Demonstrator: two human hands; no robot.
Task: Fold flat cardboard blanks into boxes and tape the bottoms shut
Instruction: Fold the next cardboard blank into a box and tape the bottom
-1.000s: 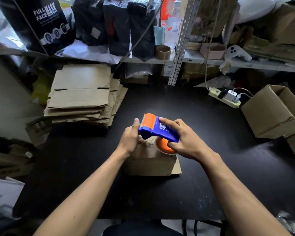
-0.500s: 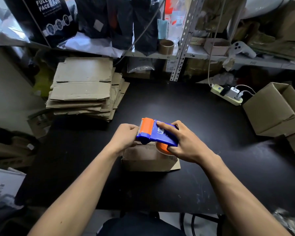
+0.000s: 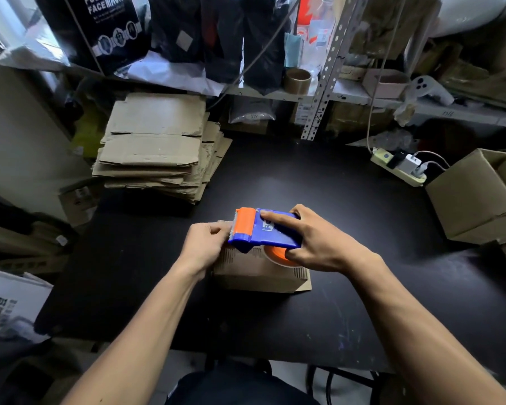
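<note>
A small folded cardboard box (image 3: 256,271) stands on the black table (image 3: 304,182) in front of me. My right hand (image 3: 316,239) grips a blue and orange tape dispenser (image 3: 260,229) that rests on the box's top face, its orange roll (image 3: 278,255) partly hidden under my palm. My left hand (image 3: 206,244) is curled against the box's left top edge, fingers by the dispenser's toothed end. Whether it pinches tape there is hidden. A pile of flat cardboard blanks (image 3: 158,147) lies at the table's far left.
An open finished box (image 3: 479,197) sits at the right edge, a power strip (image 3: 398,168) with plugs behind it. A metal shelf (image 3: 348,95) crowded with bags, a tape roll (image 3: 297,80) and cartons runs along the back. More cardboard leans low on the left.
The dispenser came down from above the box onto its top face. My left hand closed from an open thumb hold into a curl at the box's left edge.
</note>
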